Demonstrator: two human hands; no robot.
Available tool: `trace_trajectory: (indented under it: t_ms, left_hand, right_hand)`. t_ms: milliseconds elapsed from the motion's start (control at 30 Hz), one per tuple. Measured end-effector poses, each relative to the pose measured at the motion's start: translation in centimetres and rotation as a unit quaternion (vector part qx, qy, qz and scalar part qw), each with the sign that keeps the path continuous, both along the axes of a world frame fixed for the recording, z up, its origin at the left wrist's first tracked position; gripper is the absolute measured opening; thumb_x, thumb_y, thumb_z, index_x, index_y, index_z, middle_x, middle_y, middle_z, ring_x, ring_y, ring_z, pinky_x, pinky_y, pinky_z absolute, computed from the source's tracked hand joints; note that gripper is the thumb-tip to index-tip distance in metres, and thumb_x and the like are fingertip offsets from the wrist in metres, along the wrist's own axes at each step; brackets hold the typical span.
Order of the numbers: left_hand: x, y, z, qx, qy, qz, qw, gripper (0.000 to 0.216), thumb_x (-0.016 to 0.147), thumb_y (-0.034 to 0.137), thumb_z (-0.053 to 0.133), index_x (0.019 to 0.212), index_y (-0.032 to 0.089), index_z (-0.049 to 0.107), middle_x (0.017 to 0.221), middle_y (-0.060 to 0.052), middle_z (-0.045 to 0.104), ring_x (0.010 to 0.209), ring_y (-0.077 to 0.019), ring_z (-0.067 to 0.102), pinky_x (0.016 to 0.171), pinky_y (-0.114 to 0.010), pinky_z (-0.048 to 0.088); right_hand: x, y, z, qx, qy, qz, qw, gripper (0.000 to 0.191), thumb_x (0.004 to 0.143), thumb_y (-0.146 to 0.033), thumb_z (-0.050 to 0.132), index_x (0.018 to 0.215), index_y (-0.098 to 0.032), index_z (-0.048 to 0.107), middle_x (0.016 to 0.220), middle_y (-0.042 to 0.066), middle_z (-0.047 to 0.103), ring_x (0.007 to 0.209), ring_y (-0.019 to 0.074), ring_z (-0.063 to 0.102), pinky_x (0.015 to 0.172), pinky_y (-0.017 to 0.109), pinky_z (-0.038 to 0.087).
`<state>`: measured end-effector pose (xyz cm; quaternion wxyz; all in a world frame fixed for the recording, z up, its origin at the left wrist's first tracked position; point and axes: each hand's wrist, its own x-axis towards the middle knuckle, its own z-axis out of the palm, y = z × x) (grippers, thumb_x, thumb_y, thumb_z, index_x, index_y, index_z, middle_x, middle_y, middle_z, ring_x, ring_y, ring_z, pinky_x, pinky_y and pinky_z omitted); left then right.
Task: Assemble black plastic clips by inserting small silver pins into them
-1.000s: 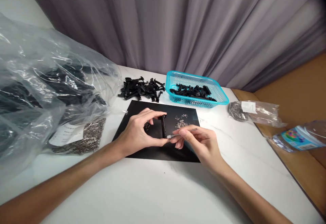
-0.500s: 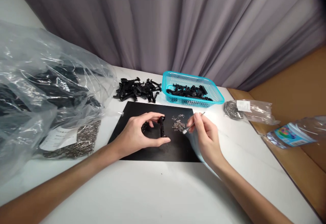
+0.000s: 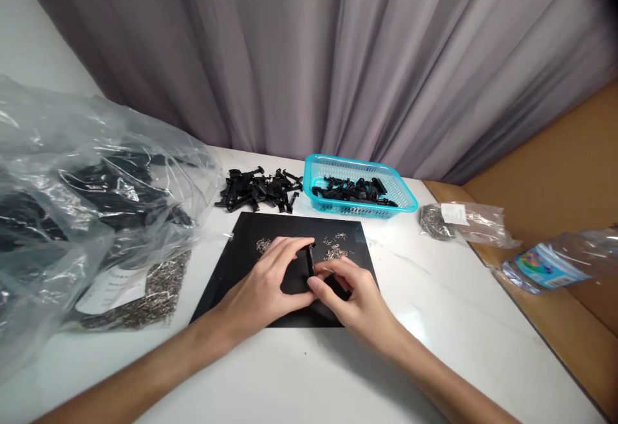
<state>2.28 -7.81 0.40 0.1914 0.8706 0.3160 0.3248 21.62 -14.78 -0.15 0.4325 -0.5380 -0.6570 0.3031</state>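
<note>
A long black plastic part (image 3: 309,260) stands roughly upright between the fingertips and thumb of my left hand (image 3: 263,285). My right hand (image 3: 355,289) is closed at its lower right side, thumb and fingertips meeting at the part's lower end. A thin pale rod (image 3: 329,271) shows between the right fingers; most of it is hidden. Beneath both hands lies a black mat (image 3: 226,282). Small metal pieces form one pile (image 3: 335,252) behind my right hand and another pile (image 3: 263,244) behind my left.
Behind the mat are loose black plastic parts (image 3: 258,189) and a blue basket (image 3: 409,200) holding more. Large clear bags (image 3: 111,179) and a labelled bag of metal pieces (image 3: 157,292) crowd the left. Rightward lie a small bag (image 3: 437,221) and a plastic bottle (image 3: 550,262).
My right hand has moved left from beside the metal pile to the black part, bringing the thin rod. My left hand still holds the part. The whole view has shifted slightly.
</note>
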Motion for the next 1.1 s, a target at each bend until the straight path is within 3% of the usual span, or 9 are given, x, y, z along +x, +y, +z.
trace_trajectory:
  t_ms: [100,233,333,400,533,667,767,933,1100]
  left_hand:
    - [-0.2,0.3,-0.3,-0.012,0.009,-0.004,1.0,0.071,0.083,0.031,0.08,0.145,0.03,0.046,0.137,-0.006,0.063,0.12,-0.0265,0.067,0.107,-0.043,0.057]
    - [-0.7,1.8,-0.2,-0.003,-0.002,0.024,1.0,0.066,0.089,0.049,0.074,0.145,0.027,0.046,0.137,-0.008,0.06,0.122,-0.0267,0.066,0.109,-0.044,0.056]
    - [-1.2,3.2,-0.1,0.022,-0.012,0.06,0.998,0.042,0.097,0.045,0.064,0.131,0.023,0.055,0.129,-0.009,0.062,0.12,-0.0265,0.065,0.11,-0.046,0.053]
    - [-1.6,4.1,-0.3,0.034,-0.018,0.078,0.996,0.032,0.098,0.042,0.062,0.122,0.022,0.058,0.124,-0.008,0.063,0.117,-0.0264,0.066,0.107,-0.046,0.053]
    - [-2.2,5.3,-0.7,0.061,-0.022,0.106,0.992,0.02,0.099,0.036,0.059,0.113,0.021,0.059,0.116,-0.007,0.065,0.111,-0.0249,0.066,0.102,-0.042,0.053]
    - [-2.6,6.0,-1.1,0.075,-0.009,0.124,0.989,0.011,0.098,0.03,0.059,0.105,0.021,0.059,0.109,-0.006,0.063,0.107,-0.0235,0.065,0.098,-0.04,0.053]
    - [-2.8,6.5,-1.4,0.078,-0.004,0.137,0.988,0.007,0.095,0.025,0.061,0.099,0.021,0.059,0.104,-0.006,0.062,0.102,-0.0243,0.065,0.096,-0.041,0.054]
    - [-3.1,7.2,-1.7,0.09,0.01,0.151,0.984,0.006,0.092,0.022,0.064,0.096,0.02,0.06,0.1,-0.006,0.064,0.099,-0.0267,0.066,0.096,-0.045,0.054]
    - [-3.0,6.9,-1.7,0.104,0.016,0.158,0.982,0.005,0.093,0.023,0.064,0.095,0.02,0.06,0.099,-0.007,0.066,0.098,-0.0284,0.065,0.096,-0.048,0.053]
  right_hand:
    - [0.2,0.5,-0.1,-0.022,0.018,-0.002,1.0,0.028,0.1,-0.045,0.061,0.097,-0.02,0.072,0.088,0.004,0.073,0.073,0.0187,0.059,0.064,0.031,0.045]
    - [2.1,2.4,1.4,0.056,-0.059,-0.075,0.994,0.023,0.1,-0.039,0.058,0.097,-0.02,0.07,0.092,0.006,0.074,0.084,0.0229,0.065,0.076,0.034,0.048]
    - [4.6,5.2,3.4,0.142,-0.18,-0.158,0.96,0.026,0.1,-0.041,0.055,0.092,-0.02,0.069,0.093,0.009,0.074,0.088,0.0265,0.065,0.08,0.038,0.047]
    - [6.1,7.2,4.5,0.132,-0.214,-0.188,0.949,0.032,0.102,-0.044,0.051,0.091,-0.019,0.069,0.091,0.01,0.073,0.087,0.0273,0.067,0.079,0.038,0.047]
    - [6.2,9.1,5.0,0.171,-0.278,-0.287,0.901,0.034,0.103,-0.044,0.048,0.111,-0.015,0.066,0.113,0.018,0.066,0.098,0.0313,0.066,0.079,0.039,0.049]
    - [1.7,8.8,3.4,0.152,-0.34,-0.148,0.916,0.027,0.109,-0.028,0.038,0.108,-0.017,0.063,0.107,0.014,0.067,0.096,0.0259,0.068,0.081,0.035,0.05]
    - [-2.5,9.4,1.6,0.13,-0.365,-0.089,0.918,0.019,0.106,-0.022,0.046,0.103,-0.019,0.064,0.097,0.01,0.07,0.092,0.0246,0.069,0.079,0.032,0.051]
    - [-6.0,12.6,-0.2,0.106,-0.375,-0.095,0.916,0.024,0.101,-0.012,0.051,0.123,-0.014,0.059,0.11,0.017,0.068,0.103,0.0291,0.066,0.085,0.037,0.054]
    - [-5.3,13.6,-0.3,0.094,-0.35,-0.101,0.926,0.022,0.097,-0.003,0.045,0.107,-0.017,0.06,0.105,0.016,0.068,0.099,0.0291,0.065,0.079,0.036,0.054]
